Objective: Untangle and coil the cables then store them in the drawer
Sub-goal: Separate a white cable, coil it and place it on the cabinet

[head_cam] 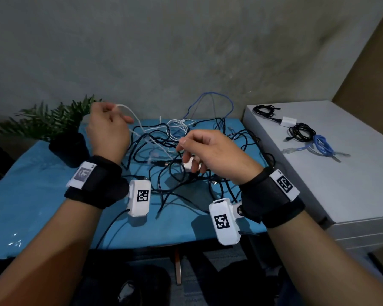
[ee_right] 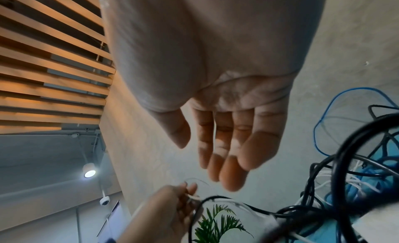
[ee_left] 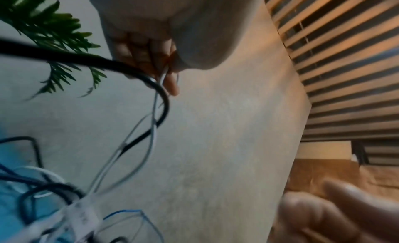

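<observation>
Head view, near to far. Two forearms reach forward over a blue table [head_cam: 31,195], each wearing a black wrist strap [head_cam: 93,184] with a white camera block [head_cam: 139,197] bearing a square code marker.

The right hand [head_cam: 210,151] hovers above the middle of the table with its fingers loosely extended and slightly spread; in the right wrist view the palm is bare and grips nothing. A small white plug [head_cam: 188,165] lies just below its fingertips; contact cannot be judged.

The left hand [head_cam: 107,131] is raised higher and farther left. Its fingers are curled and pinch a thin white cable [head_cam: 131,112], which arcs from the fingertips down to the right into the heap. In the left wrist view a black cable [ee_left: 159,99] loops close past the same fingers [ee_left: 171,86].

On the table beneath both hands lies a tangle of cables [head_cam: 186,151], mostly black, mixed with white strands; a blue cable [head_cam: 210,100] loops upward at its far edge.

A potted plant [head_cam: 64,138] stands at the table's far left corner. To the right, a white cabinet [head_cam: 352,184] carries black coiled cables [head_cam: 301,131], a blue coiled cable [head_cam: 323,146] and a white adapter [head_cam: 287,122] on its top. A grey wall [head_cam: 164,51] closes the scene.
</observation>
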Demonstrator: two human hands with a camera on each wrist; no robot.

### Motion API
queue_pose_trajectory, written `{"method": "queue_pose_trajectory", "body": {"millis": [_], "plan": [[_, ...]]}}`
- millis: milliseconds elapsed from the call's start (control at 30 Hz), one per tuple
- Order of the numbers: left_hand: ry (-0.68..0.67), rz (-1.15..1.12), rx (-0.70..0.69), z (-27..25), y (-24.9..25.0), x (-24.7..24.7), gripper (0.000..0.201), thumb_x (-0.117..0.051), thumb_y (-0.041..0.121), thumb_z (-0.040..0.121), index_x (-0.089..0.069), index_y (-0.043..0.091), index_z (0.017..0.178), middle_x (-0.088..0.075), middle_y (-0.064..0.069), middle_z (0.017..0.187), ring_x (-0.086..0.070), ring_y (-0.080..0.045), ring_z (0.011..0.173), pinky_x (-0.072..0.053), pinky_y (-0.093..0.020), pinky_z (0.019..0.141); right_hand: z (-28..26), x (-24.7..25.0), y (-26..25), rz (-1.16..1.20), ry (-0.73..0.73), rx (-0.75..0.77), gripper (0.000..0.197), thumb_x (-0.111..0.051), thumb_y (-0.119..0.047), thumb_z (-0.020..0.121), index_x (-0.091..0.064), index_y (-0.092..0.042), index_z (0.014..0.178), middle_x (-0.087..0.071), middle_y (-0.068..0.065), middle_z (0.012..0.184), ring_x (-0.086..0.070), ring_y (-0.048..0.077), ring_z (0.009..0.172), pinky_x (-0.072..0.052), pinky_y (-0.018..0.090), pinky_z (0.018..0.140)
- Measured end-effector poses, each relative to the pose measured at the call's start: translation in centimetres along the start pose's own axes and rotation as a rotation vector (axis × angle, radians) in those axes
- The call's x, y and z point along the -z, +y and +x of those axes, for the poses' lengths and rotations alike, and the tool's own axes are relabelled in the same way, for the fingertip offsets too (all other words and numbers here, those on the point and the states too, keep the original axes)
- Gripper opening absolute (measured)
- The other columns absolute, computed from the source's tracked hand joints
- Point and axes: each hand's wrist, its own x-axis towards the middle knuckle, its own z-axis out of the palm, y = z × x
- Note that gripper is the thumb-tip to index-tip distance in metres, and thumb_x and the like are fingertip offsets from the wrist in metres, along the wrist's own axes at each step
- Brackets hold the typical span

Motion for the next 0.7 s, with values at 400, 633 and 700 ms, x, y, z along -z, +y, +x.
{"method": "queue_pose_trajectory", "body": {"millis": [400,633,700], "plan": [[-0.534,-0.560,-0.428,-2.8,9.0,3.5,0.006,-0.046,0.013,0.108,-0.050,0.018,0.108,-0.074,-0.002,0.084,-0.061,-0.022,0.056,-0.051,-0.032,0.055,0.7,-2.0,0.7,-0.038,0.049,0.117,0.081,-0.062,-0.043,0.098,-0.007,-0.043,0.158,-0.068,0.000,0.098,-0.072,0.014,0.073,-0.060,0.037,0.076],[-0.717,-0.430,-0.469,-4.4,9.4,3.1,0.012,-0.055,0.006,0.102,-0.060,0.005,0.113,-0.062,-0.006,0.068,-0.048,-0.002,0.049,-0.038,-0.013,0.051,1.2,-1.5,-0.9,0.216,0.067,0.190,0.023,-0.047,-0.022,0.108,-0.064,-0.008,0.112,-0.073,0.015,0.089,-0.068,0.022,0.067,-0.053,0.025,0.060],[-0.712,-0.370,-0.445,-3.6,8.8,3.2,0.018,-0.061,0.010,0.100,-0.061,0.006,0.117,-0.053,-0.003,0.065,-0.045,-0.001,0.053,-0.035,-0.014,0.053,1.3,-0.7,-1.6,0.260,0.234,0.344,0.019,-0.047,-0.016,0.108,-0.064,-0.007,0.106,-0.072,0.013,0.086,-0.069,0.020,0.070,-0.052,0.024,0.061]]}}
